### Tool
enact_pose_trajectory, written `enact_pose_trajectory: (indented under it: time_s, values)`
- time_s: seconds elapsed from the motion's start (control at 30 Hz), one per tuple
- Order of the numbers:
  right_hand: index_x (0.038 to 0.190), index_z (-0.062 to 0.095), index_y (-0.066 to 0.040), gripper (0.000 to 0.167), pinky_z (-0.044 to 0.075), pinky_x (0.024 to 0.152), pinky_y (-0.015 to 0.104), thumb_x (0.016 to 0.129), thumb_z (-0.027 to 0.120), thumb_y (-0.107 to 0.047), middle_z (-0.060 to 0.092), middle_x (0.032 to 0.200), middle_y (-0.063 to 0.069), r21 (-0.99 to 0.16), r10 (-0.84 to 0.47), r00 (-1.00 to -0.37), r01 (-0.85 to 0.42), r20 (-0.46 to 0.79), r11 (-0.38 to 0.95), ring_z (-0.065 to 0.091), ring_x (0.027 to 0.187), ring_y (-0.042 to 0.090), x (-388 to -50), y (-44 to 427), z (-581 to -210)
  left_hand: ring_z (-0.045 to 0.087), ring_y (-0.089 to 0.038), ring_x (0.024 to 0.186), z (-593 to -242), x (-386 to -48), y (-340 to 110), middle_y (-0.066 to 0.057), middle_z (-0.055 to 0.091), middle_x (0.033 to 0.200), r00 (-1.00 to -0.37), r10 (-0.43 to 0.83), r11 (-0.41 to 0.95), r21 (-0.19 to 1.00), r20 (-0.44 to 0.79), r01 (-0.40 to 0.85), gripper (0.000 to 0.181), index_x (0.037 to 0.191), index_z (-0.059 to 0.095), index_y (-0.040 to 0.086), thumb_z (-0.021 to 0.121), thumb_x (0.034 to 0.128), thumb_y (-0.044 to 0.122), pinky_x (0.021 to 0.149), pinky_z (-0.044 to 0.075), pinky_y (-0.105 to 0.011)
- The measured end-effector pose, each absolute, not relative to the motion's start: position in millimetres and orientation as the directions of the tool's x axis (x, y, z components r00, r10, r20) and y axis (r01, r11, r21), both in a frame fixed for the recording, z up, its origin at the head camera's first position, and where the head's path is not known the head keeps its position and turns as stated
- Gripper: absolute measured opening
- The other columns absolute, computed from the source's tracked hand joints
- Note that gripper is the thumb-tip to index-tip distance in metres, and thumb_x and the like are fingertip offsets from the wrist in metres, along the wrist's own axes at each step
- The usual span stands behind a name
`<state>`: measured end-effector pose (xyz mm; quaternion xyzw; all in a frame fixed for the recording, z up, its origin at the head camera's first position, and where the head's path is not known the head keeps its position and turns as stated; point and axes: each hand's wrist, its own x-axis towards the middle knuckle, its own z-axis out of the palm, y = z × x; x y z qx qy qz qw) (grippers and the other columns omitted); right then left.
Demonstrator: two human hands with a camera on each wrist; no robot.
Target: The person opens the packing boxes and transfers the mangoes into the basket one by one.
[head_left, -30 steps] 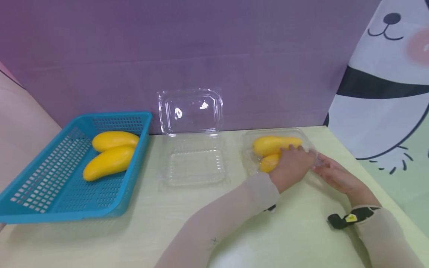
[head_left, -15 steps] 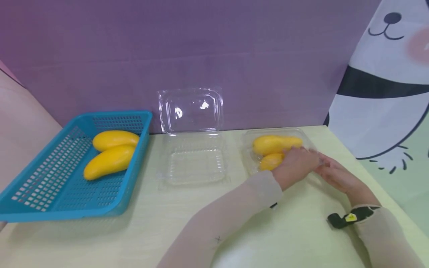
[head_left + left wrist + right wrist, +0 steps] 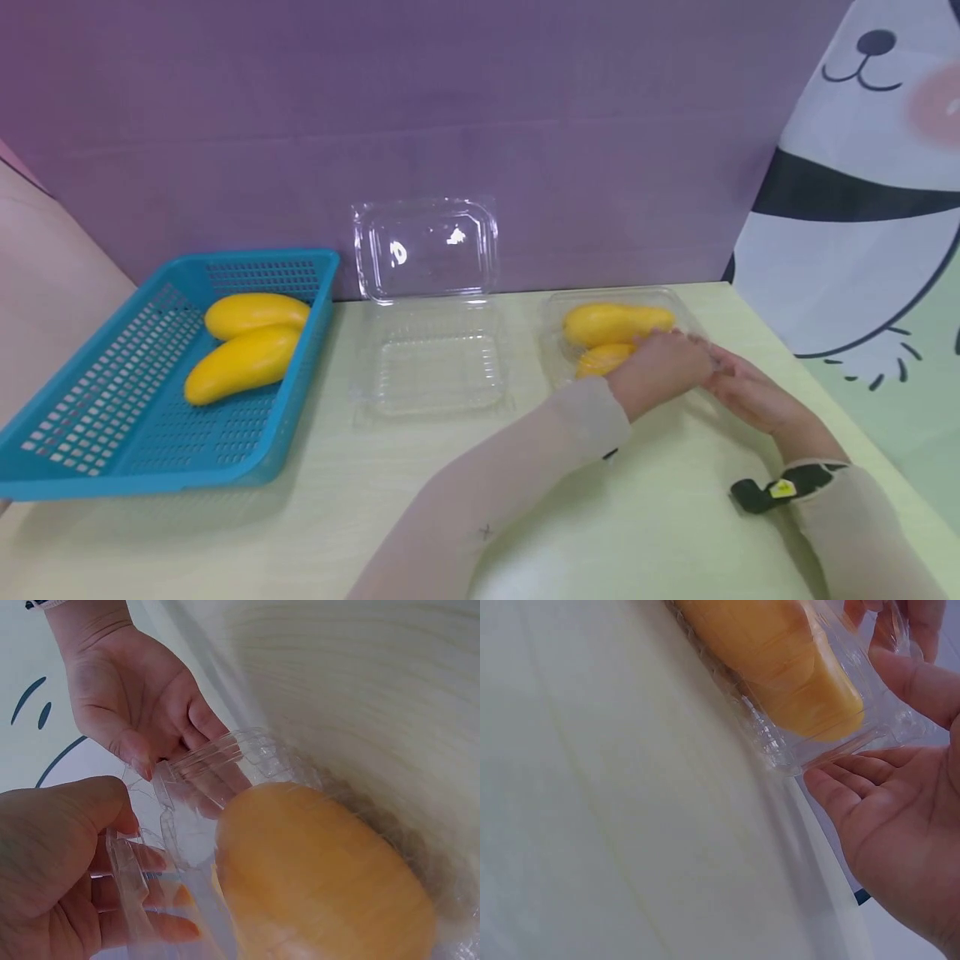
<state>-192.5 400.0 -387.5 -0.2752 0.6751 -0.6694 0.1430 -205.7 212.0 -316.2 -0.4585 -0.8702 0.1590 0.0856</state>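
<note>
A clear plastic clamshell box (image 3: pixel 553 329) stands at the right of the table, with two yellow mangoes (image 3: pixel 617 323) visible inside through the plastic. My left hand (image 3: pixel 662 373) reaches across to the box's right side. In the left wrist view its thumb and fingers (image 3: pixel 116 804) pinch a clear edge of the box. On the opposite side, my right hand (image 3: pixel 752 393) grips the right end, thumb on the rim and fingers (image 3: pixel 838 796) against the outer wall. The left hand partly covers the lower mango. How far the lid is pressed down I cannot tell.
A second clear box (image 3: pixel 438 375) stands with its lid raised against the purple backdrop (image 3: pixel 600 167). At the left is a blue basket (image 3: pixel 300 408) holding two more mangoes (image 3: pixel 243 364). The table (image 3: pixel 360 500) ends along its right edge.
My left hand has shifted slightly right along the box, drawing its fingers back from the upper mango. More of the lower mango shows. The right hand has stayed nearly still.
</note>
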Motion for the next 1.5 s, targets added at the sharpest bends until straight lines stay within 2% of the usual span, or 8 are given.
enact_pose_trajectory:
  time_s: [0.33, 0.6, 0.7, 0.9, 1.0, 1.13, 1.3, 1.5]
  values:
    - [0.138, -0.016, 0.013, 0.067, 0.035, 0.095, 0.007, 0.098, 0.036, 0.002, 0.027, 0.148, -0.014, -0.993, -0.492, -0.865, -0.122, 0.103, 0.007, 0.041, 0.119, -0.012, -192, 398, -387, 0.057, -0.004, 0.103, -307, -211, 209, 0.017, 0.057, 0.123, -0.570, 0.817, 0.514, -0.337, -0.090, 0.789, 0.031, 0.127, 0.054, 0.032, 0.036, 0.1032, 0.022, 0.082, 0.050, -0.018]
    - [0.141, -0.014, 0.011, 0.070, 0.035, 0.095, 0.007, 0.099, 0.040, -0.004, 0.016, 0.156, -0.003, -0.992, -0.442, -0.896, -0.085, 0.034, 0.096, 0.040, 0.117, -0.015, -188, 398, -385, 0.056, -0.002, 0.097, -310, -209, 197, 0.017, 0.057, 0.120, -0.549, 0.836, 0.525, -0.293, -0.001, 0.799, 0.032, 0.131, 0.050, 0.031, 0.043, 0.1008, 0.022, 0.078, 0.048, -0.013]
    - [0.142, -0.011, 0.010, 0.067, 0.034, 0.096, 0.007, 0.100, 0.039, -0.005, 0.024, 0.152, -0.012, -0.991, -0.443, -0.896, -0.087, 0.031, 0.106, 0.039, 0.117, -0.016, -187, 399, -386, 0.057, -0.004, 0.094, -311, -208, 192, 0.015, 0.059, 0.116, -0.547, 0.837, 0.539, -0.217, 0.030, 0.814, 0.036, 0.134, 0.048, 0.029, 0.046, 0.0996, 0.019, 0.078, 0.048, -0.014]
    - [0.138, -0.010, 0.015, 0.062, 0.033, 0.096, 0.006, 0.100, 0.035, -0.001, 0.042, 0.134, -0.029, -0.992, -0.483, -0.871, -0.125, 0.095, 0.029, 0.040, 0.119, -0.014, -189, 397, -391, 0.057, -0.007, 0.107, -309, -208, 177, 0.015, 0.056, 0.129, -0.586, 0.810, 0.583, -0.085, -0.015, 0.808, 0.049, 0.143, 0.036, 0.037, 0.046, 0.0996, 0.016, 0.093, 0.045, -0.020]
    - [0.136, -0.011, 0.018, 0.061, 0.034, 0.095, 0.006, 0.099, 0.035, 0.002, 0.043, 0.133, -0.029, -0.990, -0.494, -0.861, -0.139, 0.123, -0.003, 0.040, 0.121, -0.012, -190, 396, -392, 0.058, -0.007, 0.100, -308, -208, 168, 0.013, 0.061, 0.116, -0.608, 0.792, 0.598, -0.137, -0.052, 0.790, 0.040, 0.133, 0.048, 0.035, 0.047, 0.0988, 0.014, 0.085, 0.049, -0.022]
    - [0.137, -0.013, 0.017, 0.064, 0.034, 0.095, 0.006, 0.099, 0.036, 0.000, 0.040, 0.139, -0.023, -0.989, -0.488, -0.865, -0.145, 0.115, 0.025, 0.041, 0.121, -0.011, -190, 396, -390, 0.055, -0.007, 0.081, -307, -207, 154, 0.011, 0.059, 0.092, -0.599, 0.800, 0.580, -0.205, -0.039, 0.788, 0.016, 0.105, 0.057, 0.025, 0.050, 0.0958, 0.014, 0.067, 0.046, -0.017]
    - [0.138, -0.013, 0.016, 0.067, 0.035, 0.094, 0.006, 0.100, 0.038, -0.003, 0.032, 0.146, -0.017, -0.988, -0.462, -0.884, -0.127, 0.072, 0.088, 0.041, 0.119, -0.013, -190, 396, -385, 0.053, -0.008, 0.076, -302, -206, 137, 0.010, 0.059, 0.085, -0.589, 0.808, 0.575, -0.208, -0.004, 0.791, 0.015, 0.099, 0.060, 0.023, 0.051, 0.0944, 0.012, 0.063, 0.044, -0.018]
    - [0.140, -0.012, 0.014, 0.067, 0.034, 0.094, 0.006, 0.100, 0.038, -0.006, 0.019, 0.154, -0.003, -0.983, -0.448, -0.893, -0.113, 0.038, 0.141, 0.040, 0.118, -0.015, -191, 395, -383, 0.053, -0.008, 0.077, -292, -203, 129, 0.010, 0.062, 0.089, -0.587, 0.810, 0.573, -0.210, -0.008, 0.793, 0.017, 0.099, 0.064, 0.024, 0.053, 0.0943, 0.012, 0.068, 0.046, -0.019]
